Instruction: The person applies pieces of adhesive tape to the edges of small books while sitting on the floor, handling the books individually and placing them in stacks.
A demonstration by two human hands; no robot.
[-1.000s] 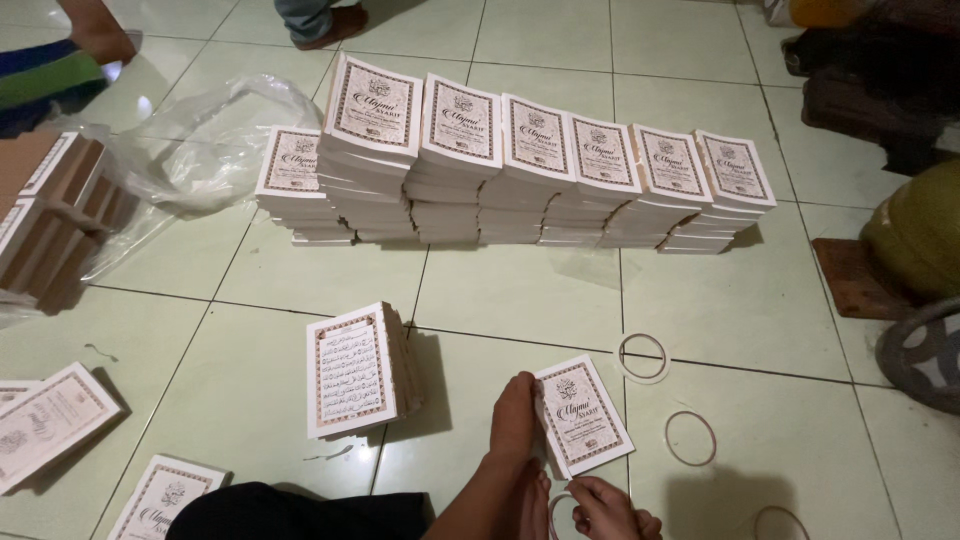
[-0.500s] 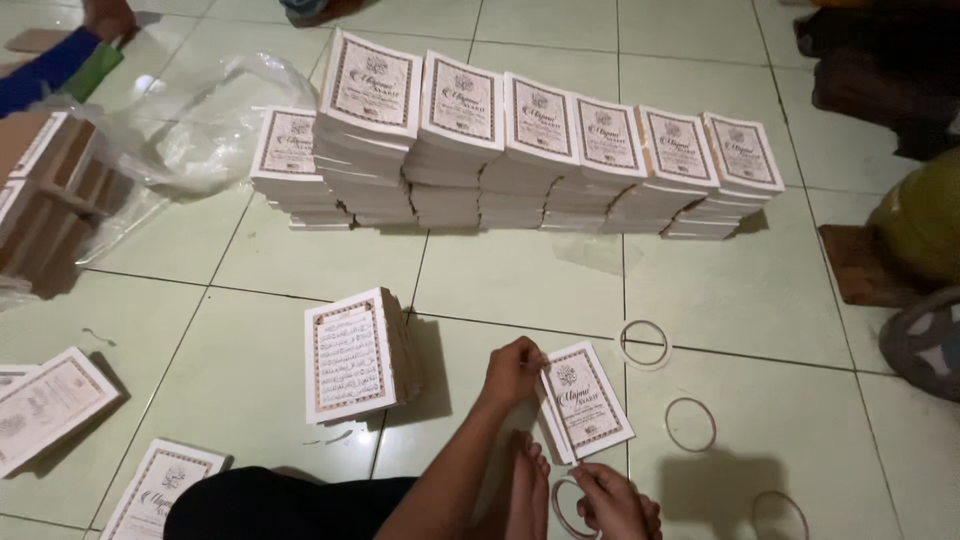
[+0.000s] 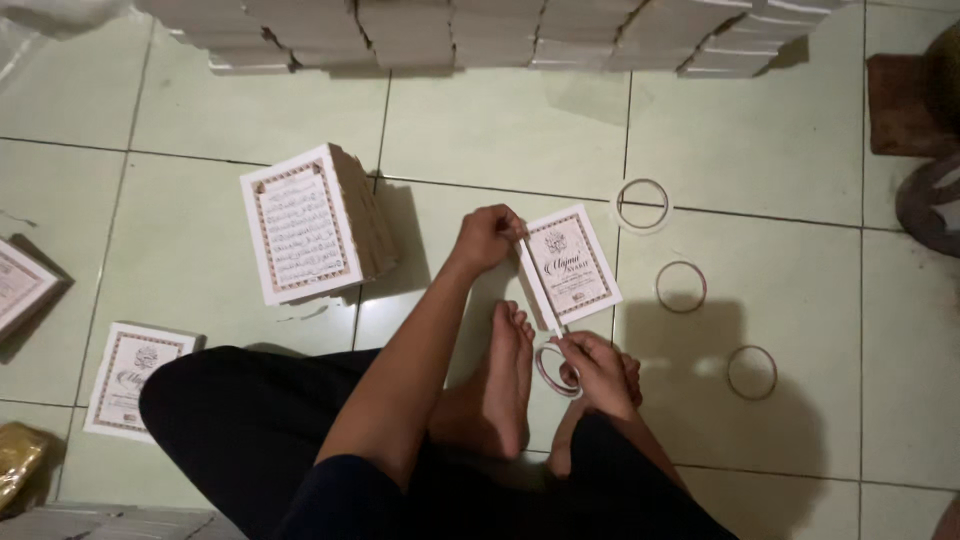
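Holding: small booklet [image 3: 570, 265] with an ornate framed cover, lying on the tiled floor [image 3: 780, 130] just ahead of the bare feet [image 3: 500, 385]
Left hand [image 3: 487, 236]: fingers curled, pinching the booklet's upper left corner
Right hand [image 3: 597, 372]: fingers pinch its lower spine edge and a tape ring [image 3: 556, 370]
Right of booklet: three more tape rings [image 3: 641, 204]
Left: thick booklet stack [image 3: 312, 224]
Far edge: long row of stacks [image 3: 480, 35]

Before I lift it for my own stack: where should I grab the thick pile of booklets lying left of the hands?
Probably by its two long sides, coming straight down from above. The pile of booklets lies flat on the tiled floor, cover up and turned slightly, loose page edges facing right. A pinch across the cover alone would likely peel off only the top copies. Both sides look free.
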